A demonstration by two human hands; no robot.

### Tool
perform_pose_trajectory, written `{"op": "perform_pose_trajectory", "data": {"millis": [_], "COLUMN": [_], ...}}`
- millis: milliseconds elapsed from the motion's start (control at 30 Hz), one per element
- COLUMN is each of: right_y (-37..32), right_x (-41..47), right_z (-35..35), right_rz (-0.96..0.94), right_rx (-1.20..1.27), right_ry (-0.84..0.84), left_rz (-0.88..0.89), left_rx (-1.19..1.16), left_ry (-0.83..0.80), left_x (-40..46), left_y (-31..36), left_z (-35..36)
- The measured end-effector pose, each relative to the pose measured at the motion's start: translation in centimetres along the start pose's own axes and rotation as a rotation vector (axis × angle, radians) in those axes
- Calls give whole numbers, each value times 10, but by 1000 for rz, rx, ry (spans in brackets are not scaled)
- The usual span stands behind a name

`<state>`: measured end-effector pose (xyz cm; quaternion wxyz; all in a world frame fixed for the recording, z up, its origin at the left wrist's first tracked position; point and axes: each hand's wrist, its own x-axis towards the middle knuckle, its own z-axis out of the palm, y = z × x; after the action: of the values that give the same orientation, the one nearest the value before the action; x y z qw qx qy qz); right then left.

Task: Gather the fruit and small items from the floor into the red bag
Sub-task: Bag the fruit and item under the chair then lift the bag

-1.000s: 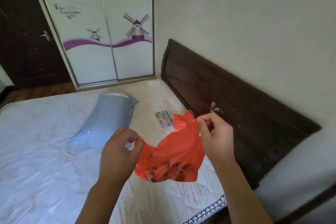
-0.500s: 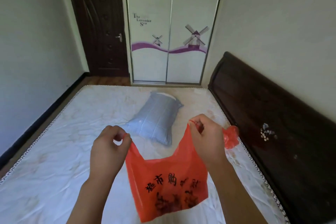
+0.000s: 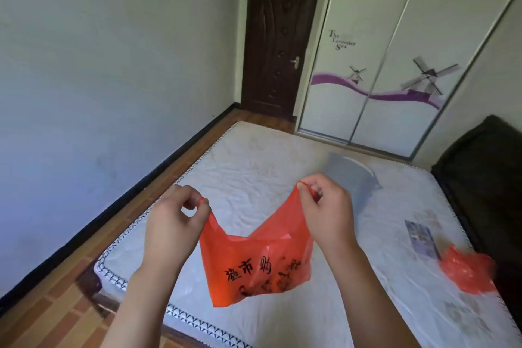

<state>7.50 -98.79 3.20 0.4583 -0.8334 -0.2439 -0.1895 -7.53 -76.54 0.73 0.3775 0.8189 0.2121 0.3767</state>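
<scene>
The white wardrobe door (image 3: 364, 65) reads "The Lavender Sea". The red bag (image 3: 254, 265) carries black Chinese characters, beginning 超市购; the rest is creased and unclear.

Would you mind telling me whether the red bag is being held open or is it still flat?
Partly open. The left hand and right hand pinch the red bag by its top corners, apart, and the rim sags between them. Contents: cannot tell.

2 bare forearms, no sleeves, hands (image 3: 175, 223) unadorned

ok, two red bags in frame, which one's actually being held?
The printed red bag, stretched between left hand and right hand. The crumpled red bag lies untouched on the mattress.
</scene>
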Motion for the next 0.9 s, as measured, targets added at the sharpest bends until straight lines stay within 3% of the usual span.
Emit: {"op": "perform_pose_trajectory", "data": {"millis": [500, 767, 900], "right_y": [-159, -201, -214], "right_x": [-1, 13, 33], "right_z": [221, 349, 408], "right_rz": [-297, -566, -575], "right_rx": [163, 180, 224], "right_ry": [-376, -462, -507], "left_rz": [-311, -414, -449], "left_rx": [230, 405, 522], "left_ry": [357, 505, 509], "left_x": [-4, 26, 60], "left_y": [-136, -191, -212], "left_z": [-186, -237, -251]}}
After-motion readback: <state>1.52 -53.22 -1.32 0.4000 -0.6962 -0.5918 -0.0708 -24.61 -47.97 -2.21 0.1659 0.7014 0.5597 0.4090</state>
